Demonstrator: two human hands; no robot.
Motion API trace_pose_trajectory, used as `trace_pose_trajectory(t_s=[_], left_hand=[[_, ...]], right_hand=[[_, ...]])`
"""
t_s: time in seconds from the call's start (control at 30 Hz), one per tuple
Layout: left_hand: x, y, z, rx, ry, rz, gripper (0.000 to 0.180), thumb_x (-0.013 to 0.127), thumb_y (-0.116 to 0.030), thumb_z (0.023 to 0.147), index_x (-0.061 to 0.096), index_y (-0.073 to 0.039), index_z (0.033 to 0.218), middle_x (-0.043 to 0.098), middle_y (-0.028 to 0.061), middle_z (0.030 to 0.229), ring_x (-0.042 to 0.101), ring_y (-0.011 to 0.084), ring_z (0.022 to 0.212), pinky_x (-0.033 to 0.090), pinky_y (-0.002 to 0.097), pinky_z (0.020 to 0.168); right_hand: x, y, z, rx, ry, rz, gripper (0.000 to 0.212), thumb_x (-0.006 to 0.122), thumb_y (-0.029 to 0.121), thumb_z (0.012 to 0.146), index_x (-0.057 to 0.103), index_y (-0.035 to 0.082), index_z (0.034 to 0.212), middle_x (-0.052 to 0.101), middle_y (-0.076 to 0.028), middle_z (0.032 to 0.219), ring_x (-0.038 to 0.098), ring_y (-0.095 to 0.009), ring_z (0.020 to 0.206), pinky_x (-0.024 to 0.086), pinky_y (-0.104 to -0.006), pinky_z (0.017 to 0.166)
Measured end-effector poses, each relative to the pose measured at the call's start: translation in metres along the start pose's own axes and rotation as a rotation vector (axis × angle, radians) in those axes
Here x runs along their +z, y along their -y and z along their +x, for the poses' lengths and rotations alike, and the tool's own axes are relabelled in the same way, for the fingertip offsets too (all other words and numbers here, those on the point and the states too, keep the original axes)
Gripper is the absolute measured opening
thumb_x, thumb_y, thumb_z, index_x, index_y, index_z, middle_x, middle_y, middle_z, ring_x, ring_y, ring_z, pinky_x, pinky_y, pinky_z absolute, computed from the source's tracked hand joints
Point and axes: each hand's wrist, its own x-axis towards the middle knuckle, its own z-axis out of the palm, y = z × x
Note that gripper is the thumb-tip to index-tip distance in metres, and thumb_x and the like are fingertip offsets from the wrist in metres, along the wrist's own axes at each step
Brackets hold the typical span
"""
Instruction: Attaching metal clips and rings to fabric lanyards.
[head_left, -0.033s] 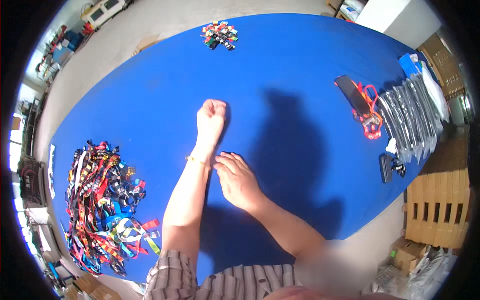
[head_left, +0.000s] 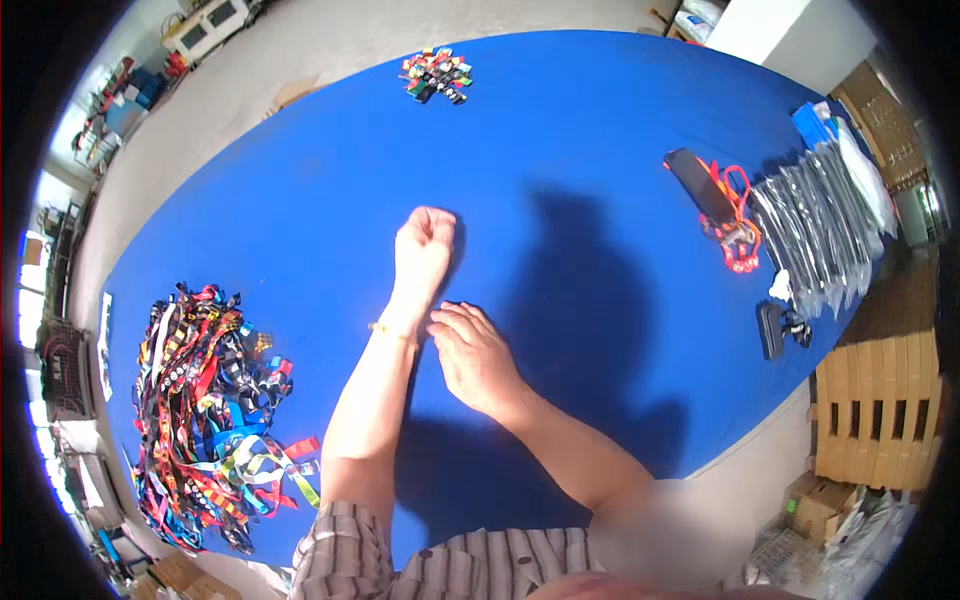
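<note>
My left hand (head_left: 424, 246) rests on the blue tabletop (head_left: 330, 190) near its middle, curled into a loose fist with nothing showing in it. A thin bracelet (head_left: 394, 336) circles that wrist. Close beside the left wrist, my right hand (head_left: 474, 358) lies palm down with its fingers stretched out, holding nothing. To the left of my forearms spreads a large heap of multicoloured lanyards (head_left: 205, 390), their straps tangled and running lengthwise. At the far edge sits a small pile of colourful short straps or tags (head_left: 437, 76), too small to make out fully.
At the right lie a dark phone (head_left: 698, 184), a red-orange lanyard (head_left: 738, 235), a stack of clear plastic-wrapped packs (head_left: 815, 230) and a small black device (head_left: 771, 330). Cardboard boxes (head_left: 876, 420) stand off the table's right edge. My shadow falls across the cloth.
</note>
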Motion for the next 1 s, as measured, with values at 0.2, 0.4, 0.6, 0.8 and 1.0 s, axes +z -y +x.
trace_pose_trajectory(t_s=[0.2, 0.4, 0.6, 0.8, 1.0], left_hand=[[-0.046, -0.073, -0.130, 0.136, 0.325, -0.054, 0.008, 0.055, -0.011, 0.099, 0.056, -0.003, 0.097, 0.053, -0.0038, 0.081, 0.047, 0.0029, 0.072, 0.041, 0.0211, 0.063], [-0.114, -0.119, -0.310, 0.121, 0.799, 0.318, 0.003, 0.061, -0.007, 0.092, 0.062, -0.004, 0.093, 0.060, 0.0026, 0.079, 0.058, 0.0108, 0.072, 0.048, 0.0270, 0.064], [-0.157, -0.061, -0.435, -0.004, 1.086, 0.462, 0.025, 0.058, -0.022, 0.097, 0.066, 0.001, 0.102, 0.068, 0.0112, 0.094, 0.065, 0.0228, 0.088, 0.050, 0.0340, 0.078], [-0.159, -0.064, -0.438, 0.078, 1.057, 0.383, 0.021, 0.061, -0.018, 0.094, 0.065, 0.001, 0.102, 0.068, 0.0109, 0.094, 0.065, 0.0237, 0.089, 0.050, 0.0342, 0.080], [-0.159, -0.057, -0.418, 0.055, 1.050, 0.231, 0.019, 0.064, -0.014, 0.090, 0.065, 0.001, 0.101, 0.067, 0.0104, 0.094, 0.064, 0.0248, 0.091, 0.050, 0.0346, 0.082]], right_hand=[[0.022, -0.017, 0.001, -0.077, -0.029, 0.050, 0.018, 0.054, 0.004, 0.084, 0.061, -0.002, 0.100, 0.061, -0.018, 0.097, 0.059, -0.037, 0.097, 0.047, -0.0467, 0.094], [0.005, -0.003, -0.006, -0.107, -0.122, -0.257, 0.021, 0.057, 0.016, 0.091, 0.063, -0.002, 0.099, 0.061, -0.019, 0.111, 0.055, -0.035, 0.115, 0.043, -0.0448, 0.101], [0.005, 0.029, -0.038, -0.030, -0.027, -0.311, 0.022, 0.057, 0.017, 0.093, 0.062, -0.003, 0.101, 0.059, -0.020, 0.115, 0.053, -0.034, 0.119, 0.042, -0.0441, 0.103], [0.006, 0.046, -0.056, -0.043, -0.006, -0.247, 0.019, 0.056, 0.015, 0.093, 0.062, -0.003, 0.099, 0.059, -0.019, 0.109, 0.055, -0.034, 0.113, 0.043, -0.0443, 0.100], [0.010, 0.035, -0.069, -0.040, -0.071, -0.272, 0.017, 0.057, 0.012, 0.089, 0.061, -0.002, 0.098, 0.060, -0.019, 0.106, 0.057, -0.036, 0.105, 0.046, -0.0461, 0.093]])
